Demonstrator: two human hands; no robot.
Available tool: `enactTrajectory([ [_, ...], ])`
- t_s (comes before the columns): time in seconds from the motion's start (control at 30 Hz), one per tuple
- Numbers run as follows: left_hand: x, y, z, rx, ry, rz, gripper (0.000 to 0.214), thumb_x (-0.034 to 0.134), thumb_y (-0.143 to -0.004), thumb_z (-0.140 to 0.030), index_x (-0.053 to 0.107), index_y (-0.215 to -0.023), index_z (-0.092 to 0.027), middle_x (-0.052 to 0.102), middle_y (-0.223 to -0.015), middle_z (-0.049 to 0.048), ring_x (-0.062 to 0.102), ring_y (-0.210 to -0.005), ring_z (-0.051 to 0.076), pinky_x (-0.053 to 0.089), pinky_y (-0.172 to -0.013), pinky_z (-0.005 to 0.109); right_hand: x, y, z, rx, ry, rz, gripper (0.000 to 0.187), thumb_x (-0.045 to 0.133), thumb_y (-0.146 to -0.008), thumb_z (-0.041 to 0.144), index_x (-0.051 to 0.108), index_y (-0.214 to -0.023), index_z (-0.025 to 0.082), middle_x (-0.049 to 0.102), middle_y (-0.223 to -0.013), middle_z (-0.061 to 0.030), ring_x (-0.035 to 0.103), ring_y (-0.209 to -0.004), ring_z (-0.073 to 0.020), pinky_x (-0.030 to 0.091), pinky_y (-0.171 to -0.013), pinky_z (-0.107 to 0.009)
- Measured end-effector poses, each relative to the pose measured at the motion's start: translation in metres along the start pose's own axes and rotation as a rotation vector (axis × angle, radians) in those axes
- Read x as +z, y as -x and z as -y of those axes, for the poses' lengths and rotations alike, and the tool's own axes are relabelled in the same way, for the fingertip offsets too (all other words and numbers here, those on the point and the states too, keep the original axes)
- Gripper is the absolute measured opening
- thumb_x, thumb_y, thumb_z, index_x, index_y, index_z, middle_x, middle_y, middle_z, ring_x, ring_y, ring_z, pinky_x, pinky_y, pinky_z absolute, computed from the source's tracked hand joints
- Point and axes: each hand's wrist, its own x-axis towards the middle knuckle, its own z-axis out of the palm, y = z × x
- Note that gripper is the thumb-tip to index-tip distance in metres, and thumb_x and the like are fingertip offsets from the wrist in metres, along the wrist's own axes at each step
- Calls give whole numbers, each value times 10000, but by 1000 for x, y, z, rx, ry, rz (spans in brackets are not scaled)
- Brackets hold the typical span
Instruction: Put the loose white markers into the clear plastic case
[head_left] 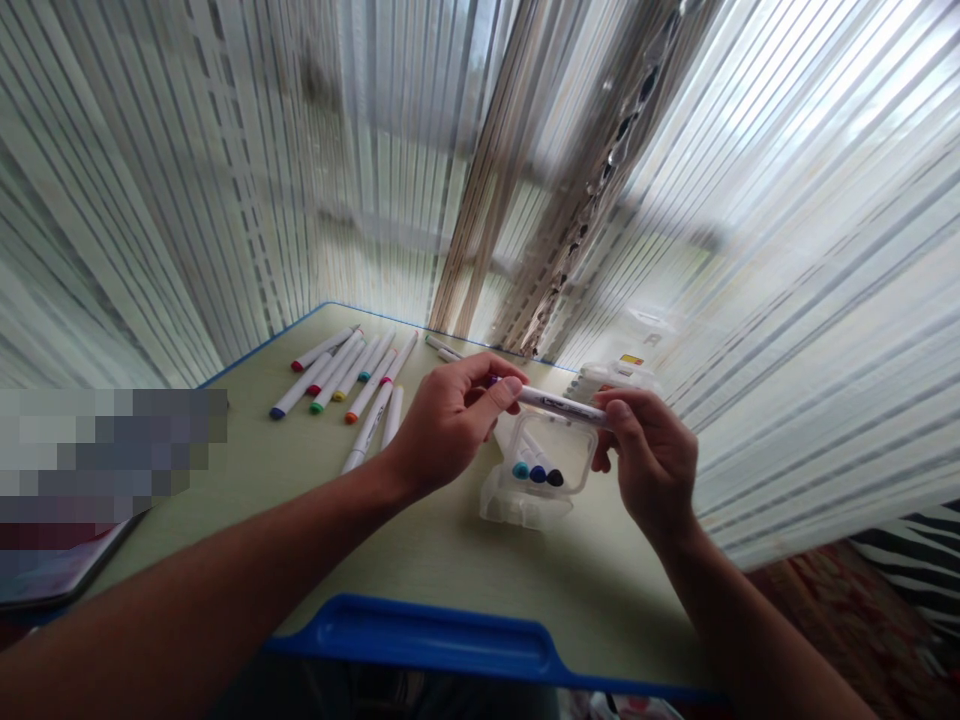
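A white marker with a purple end is held level between my two hands, above a clear plastic case. My left hand pinches its purple end. The other end sits in the fingers of my right hand. Below the marker stands the open clear case, holding a few markers whose teal, dark blue and black ends face me. To the left of my left hand lie several white markers with coloured ends, loose on the pale table.
Behind my right hand is another clear plastic container with a small yellow and red label. A blue tray forms part of the table's front edge. Sheer striped curtains hang behind the table. A flat device, partly blurred out, lies at the left.
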Motion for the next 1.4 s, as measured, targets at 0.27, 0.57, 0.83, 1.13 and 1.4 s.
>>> enactTrajectory([
  [0.27,-1,-1,1,-2,12,2,192,617,-939,-296,681,-947,-115,647,-720,20,495,-493,69,375,-434,198,0,0,2,-19,5,-15,205,655,-943,365,698,-902,168,588,-596,42,520,-357,-78,371,-313,-200],
  [0.57,-1,-1,0,-19,22,-32,204,632,-933,-314,685,-955,-118,655,-730,25,488,-492,67,373,-438,193,0,0,2,-10,-14,-6,247,653,-941,405,691,-882,168,549,-522,53,503,-355,-84,360,-321,-197],
  [0.83,0,-2,-4,-35,18,-73,213,635,-930,-324,673,-955,-116,654,-739,24,483,-483,66,365,-428,193,0,0,5,-51,-13,-6,164,709,-901,335,691,-922,173,638,-643,28,530,-368,-75,388,-310,-195],
  [1.13,-1,-2,-1,-39,27,-59,215,632,-938,-331,671,-965,-121,658,-748,25,484,-493,66,372,-433,190,0,1,2,-7,-48,-31,210,653,-937,379,673,-985,175,665,-700,8,540,-388,-81,389,-327,-206],
  [1.4,0,-1,0,-37,10,-64,224,625,-941,-345,670,-979,-129,656,-760,28,482,-491,68,358,-427,194,-1,1,1,4,-54,-34,216,620,-958,398,665,-980,189,646,-695,18,536,-391,-81,387,-332,-206],
])
